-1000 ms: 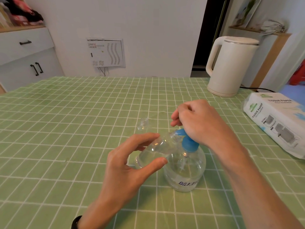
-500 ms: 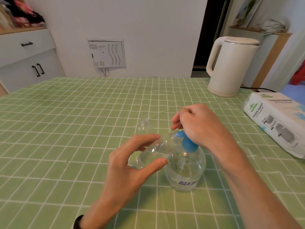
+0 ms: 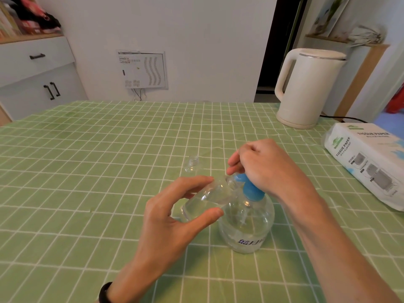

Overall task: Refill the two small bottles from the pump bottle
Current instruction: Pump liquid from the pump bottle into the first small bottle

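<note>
A clear round pump bottle (image 3: 247,224) with a blue pump head (image 3: 251,189) stands on the green checked tablecloth. My right hand (image 3: 266,167) lies over the pump head with its fingers curled round it. My left hand (image 3: 175,217) grips a clear small bottle (image 3: 209,197), tilted with its open neck up against the blue nozzle; liquid lies in its lower part. A second clear small bottle (image 3: 192,165), uncapped, stands upright on the cloth just behind, apart from both hands.
A white electric kettle (image 3: 306,88) stands at the back right with its black cord running right. A white pack of tissue paper (image 3: 367,162) lies at the right edge. White cabinets (image 3: 37,77) stand beyond the table's left side.
My right hand has sunk slightly on the blue pump head. My left hand keeps the small bottle at the nozzle, barely shifted.
</note>
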`<state>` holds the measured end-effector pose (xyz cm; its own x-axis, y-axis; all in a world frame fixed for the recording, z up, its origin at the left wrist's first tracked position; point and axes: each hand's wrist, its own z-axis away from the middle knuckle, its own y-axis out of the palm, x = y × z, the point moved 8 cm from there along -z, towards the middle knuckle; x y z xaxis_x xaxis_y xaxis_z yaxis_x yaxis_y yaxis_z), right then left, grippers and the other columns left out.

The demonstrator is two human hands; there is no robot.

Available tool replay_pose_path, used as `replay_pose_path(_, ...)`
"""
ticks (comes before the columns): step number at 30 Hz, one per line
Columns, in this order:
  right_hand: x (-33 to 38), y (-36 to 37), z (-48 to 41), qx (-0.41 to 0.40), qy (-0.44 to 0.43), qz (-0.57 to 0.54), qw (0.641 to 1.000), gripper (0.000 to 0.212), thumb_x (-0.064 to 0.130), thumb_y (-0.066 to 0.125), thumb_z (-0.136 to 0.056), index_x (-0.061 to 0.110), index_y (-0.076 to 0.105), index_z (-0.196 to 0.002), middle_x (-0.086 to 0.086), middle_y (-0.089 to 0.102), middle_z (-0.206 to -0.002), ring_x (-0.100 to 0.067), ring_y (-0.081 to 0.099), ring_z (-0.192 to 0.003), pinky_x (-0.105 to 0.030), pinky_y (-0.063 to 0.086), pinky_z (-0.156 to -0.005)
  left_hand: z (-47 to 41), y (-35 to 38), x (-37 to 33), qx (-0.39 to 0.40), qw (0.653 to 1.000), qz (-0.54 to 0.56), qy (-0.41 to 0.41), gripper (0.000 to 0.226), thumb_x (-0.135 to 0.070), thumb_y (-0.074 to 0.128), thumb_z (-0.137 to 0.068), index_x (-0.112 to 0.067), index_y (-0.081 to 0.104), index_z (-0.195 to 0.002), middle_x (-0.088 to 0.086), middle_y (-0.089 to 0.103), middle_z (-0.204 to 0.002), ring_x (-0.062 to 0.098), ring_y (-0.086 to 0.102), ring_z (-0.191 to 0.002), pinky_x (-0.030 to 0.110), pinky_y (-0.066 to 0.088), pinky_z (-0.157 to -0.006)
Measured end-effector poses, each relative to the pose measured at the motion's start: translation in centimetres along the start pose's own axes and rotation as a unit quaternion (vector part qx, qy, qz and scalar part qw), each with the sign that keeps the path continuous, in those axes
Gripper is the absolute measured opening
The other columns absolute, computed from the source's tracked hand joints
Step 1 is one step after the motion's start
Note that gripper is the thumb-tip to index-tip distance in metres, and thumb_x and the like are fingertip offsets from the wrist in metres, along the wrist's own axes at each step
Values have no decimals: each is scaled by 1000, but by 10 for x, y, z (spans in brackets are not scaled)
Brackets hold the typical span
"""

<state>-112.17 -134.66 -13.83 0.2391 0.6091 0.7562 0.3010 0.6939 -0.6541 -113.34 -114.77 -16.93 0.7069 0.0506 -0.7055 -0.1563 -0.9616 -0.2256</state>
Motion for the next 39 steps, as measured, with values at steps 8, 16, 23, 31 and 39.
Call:
replay_pose_path(8,2,-8,0,-18,-1,-13,1000,37,18,46,-101,7,78,-86,9,81,-73,-13,78,-84,-35,61,-83,0,1,-1,-2,1000,7,0,44,-37,83,-77,-33,68,-119,-19,75,-117,3,74,-103,15,54,-91)
replay_pose_path(16,4,-4,-1,-3,-2,-5,1000,38,18,47,-103,17,78,-81,13,80,-73,-10,77,-86,-33,58,-84,0,-1,0,-8,1000,12,-5,44,-37,84,-77,-33,69,-118,-20,76,-116,6,74,-105,17,55,-92)
replay_pose_path(23,1,-1,1,-1,7,14,1000,38,16,47,-101,11,80,-84,12,81,-73,-14,78,-87,-39,60,-91,0,0,2,-4,1000,6,-5,45,-38,84,-77,-34,69,-119,-20,76,-116,6,74,-104,17,55,-92)
replay_pose_path(31,5,-10,1,-24,-13,10,1000,37,18,45,-100,-1,76,-96,6,81,-75,-19,79,-87,-42,62,-88,0,0,3,-8,1000,2,-10,42,-38,84,-77,-35,72,-117,-21,76,-116,6,74,-104,18,55,-92)
replay_pose_path(39,0,-2,-1,-6,3,-10,1000,37,18,47,-103,20,77,-82,11,81,-74,-10,77,-87,-37,58,-90,-1,-1,2,-5,1000,5,-9,45,-38,84,-77,-33,69,-119,-19,76,-117,6,74,-105,17,54,-92)
